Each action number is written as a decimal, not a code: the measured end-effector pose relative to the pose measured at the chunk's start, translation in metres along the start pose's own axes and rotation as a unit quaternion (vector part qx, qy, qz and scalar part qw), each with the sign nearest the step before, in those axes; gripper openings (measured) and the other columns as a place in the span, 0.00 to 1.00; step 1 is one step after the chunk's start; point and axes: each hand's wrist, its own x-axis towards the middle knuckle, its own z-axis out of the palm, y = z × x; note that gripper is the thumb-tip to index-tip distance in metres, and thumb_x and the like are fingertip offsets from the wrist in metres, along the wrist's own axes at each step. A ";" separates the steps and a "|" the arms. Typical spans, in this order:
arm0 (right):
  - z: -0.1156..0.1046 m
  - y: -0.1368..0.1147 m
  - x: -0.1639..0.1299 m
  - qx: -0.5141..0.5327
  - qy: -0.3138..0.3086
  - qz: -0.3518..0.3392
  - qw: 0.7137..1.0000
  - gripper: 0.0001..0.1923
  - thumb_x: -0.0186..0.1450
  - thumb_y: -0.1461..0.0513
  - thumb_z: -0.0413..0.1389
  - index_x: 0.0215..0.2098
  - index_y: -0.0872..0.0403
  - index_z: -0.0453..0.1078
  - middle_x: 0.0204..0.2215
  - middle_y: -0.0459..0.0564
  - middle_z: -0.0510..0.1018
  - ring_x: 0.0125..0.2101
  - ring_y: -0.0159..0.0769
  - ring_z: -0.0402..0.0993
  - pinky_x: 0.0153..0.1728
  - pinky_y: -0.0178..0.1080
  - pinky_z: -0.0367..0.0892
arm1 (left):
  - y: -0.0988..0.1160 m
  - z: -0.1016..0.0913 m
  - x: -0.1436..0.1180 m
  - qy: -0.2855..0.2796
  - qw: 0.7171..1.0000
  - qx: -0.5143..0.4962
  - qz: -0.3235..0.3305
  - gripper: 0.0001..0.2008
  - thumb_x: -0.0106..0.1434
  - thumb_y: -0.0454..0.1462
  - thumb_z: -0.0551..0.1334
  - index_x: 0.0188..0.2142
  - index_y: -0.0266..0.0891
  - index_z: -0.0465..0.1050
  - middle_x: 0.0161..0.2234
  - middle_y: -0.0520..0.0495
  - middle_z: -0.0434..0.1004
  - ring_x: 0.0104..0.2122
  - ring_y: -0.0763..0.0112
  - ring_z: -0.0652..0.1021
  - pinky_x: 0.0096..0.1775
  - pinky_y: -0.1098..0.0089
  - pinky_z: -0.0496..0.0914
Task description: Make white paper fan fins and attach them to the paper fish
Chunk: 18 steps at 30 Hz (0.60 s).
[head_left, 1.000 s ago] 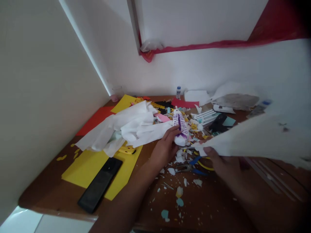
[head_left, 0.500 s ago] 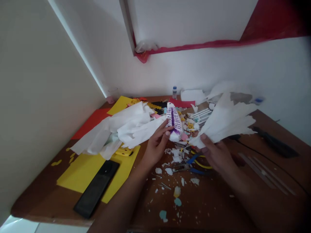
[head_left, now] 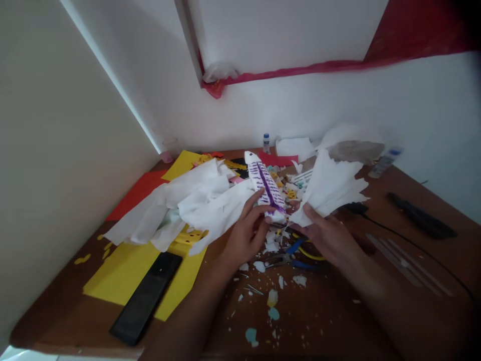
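Note:
A white fish-shaped model (head_left: 266, 185) with purple stripes and a dark eye is held up over the table's middle. My left hand (head_left: 248, 233) is closed on its lower end, fingers lying across the purple marks. Pinched in my right hand (head_left: 326, 230) is a fan of white paper (head_left: 330, 183), its narrow end close to the model's lower end. Whether the two touch there I cannot tell. Below my hands lie blue-handled pliers (head_left: 291, 258) and scissors with a yellow handle (head_left: 311, 253), partly hidden by my right hand.
Crumpled white paper (head_left: 165, 205) lies left of the model, over yellow sheets (head_left: 108, 276). A black phone (head_left: 146, 298) rests nearer me. Glue bottles (head_left: 266, 144) stand at the back. Paper scraps (head_left: 273, 313) litter the front; a black glue gun (head_left: 421, 215) and clear sticks (head_left: 409, 265) lie right.
The fish model has tilted, its head now leaning left and higher. My right hand has brought the white paper fan left, closer to the model's lower end.

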 end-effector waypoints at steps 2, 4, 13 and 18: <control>-0.001 -0.005 0.002 0.016 0.007 0.005 1.000 0.21 0.61 0.50 0.76 0.48 0.45 0.82 0.58 0.48 0.85 0.64 0.53 0.77 0.54 0.54 0.84 | 0.001 -0.004 0.001 -0.022 1.000 -0.011 0.003 0.13 0.79 0.35 0.55 0.58 0.44 0.72 0.78 0.38 0.56 0.76 0.51 0.63 0.72 0.47 0.65; -0.003 -0.010 0.004 0.036 0.004 0.006 0.999 0.24 0.61 0.51 0.76 0.53 0.44 0.81 0.61 0.48 0.83 0.66 0.52 0.75 0.54 0.55 0.84 | 0.002 -0.009 0.001 -0.042 0.999 -0.032 0.013 0.11 0.78 0.34 0.55 0.55 0.45 0.72 0.77 0.39 0.59 0.74 0.51 0.66 0.70 0.46 0.69; -0.020 -0.023 0.014 0.049 -0.053 0.019 0.997 0.16 0.66 0.50 0.72 0.47 0.45 0.80 0.60 0.47 0.84 0.61 0.50 0.79 0.55 0.57 0.83 | 0.004 -0.019 0.004 -0.100 0.993 -0.065 0.023 0.05 0.77 0.35 0.57 0.48 0.45 0.71 0.77 0.39 0.61 0.73 0.51 0.69 0.67 0.49 0.72; -0.021 -0.015 0.012 0.016 -0.054 0.054 0.997 0.20 0.65 0.52 0.74 0.54 0.44 0.81 0.58 0.47 0.85 0.57 0.48 0.82 0.52 0.56 0.84 | 0.006 -0.015 0.004 -0.155 0.986 -0.035 0.042 0.14 0.78 0.38 0.59 0.60 0.47 0.71 0.79 0.42 0.57 0.74 0.53 0.67 0.68 0.52 0.72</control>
